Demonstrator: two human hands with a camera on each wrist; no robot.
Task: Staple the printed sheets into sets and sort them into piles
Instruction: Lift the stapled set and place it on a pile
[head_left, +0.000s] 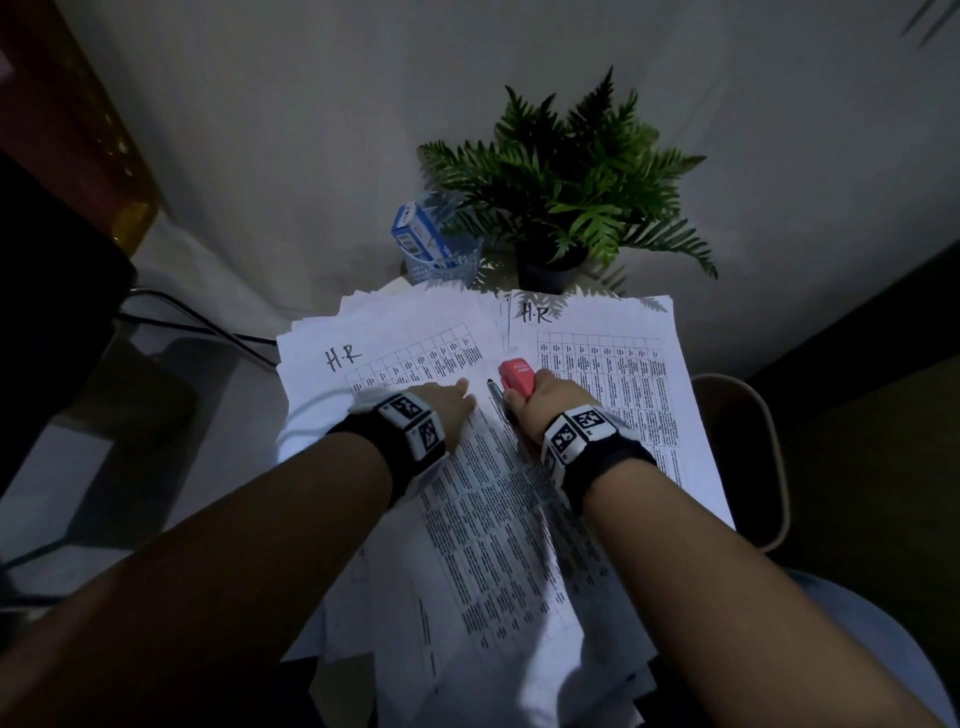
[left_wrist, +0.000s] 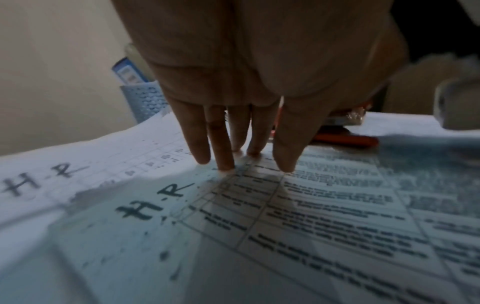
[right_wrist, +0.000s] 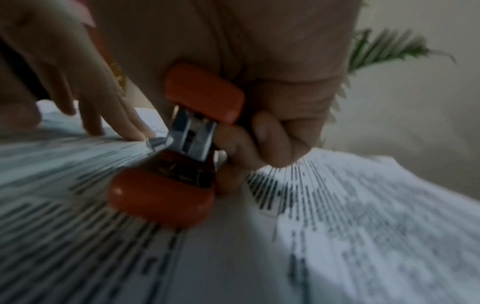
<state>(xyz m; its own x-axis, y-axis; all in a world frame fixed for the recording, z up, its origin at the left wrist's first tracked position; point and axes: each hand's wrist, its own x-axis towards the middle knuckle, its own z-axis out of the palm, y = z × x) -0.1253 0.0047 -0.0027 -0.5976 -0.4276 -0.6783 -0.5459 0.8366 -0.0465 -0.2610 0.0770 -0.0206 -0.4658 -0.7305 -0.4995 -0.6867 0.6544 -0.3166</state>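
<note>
White printed sheets (head_left: 483, 519) carrying dense tables lie in overlapping stacks across the centre of the head view, one at centre left with handwritten "H.R" near its top, one at centre right marked the same, and a tilted set reaching to the bottom edge. A red stapler (head_left: 517, 375) with a metal mouth sits tilted at the tilted set's upper corner, mid-frame

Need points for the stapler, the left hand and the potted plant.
stapler (right_wrist: 205, 88): right wrist view, on its red top cover.
left hand (left_wrist: 249, 67): left wrist view, on the palm, above fingers pressing the sheets.
potted plant (head_left: 576, 171): head view, on the green fronds.
</note>
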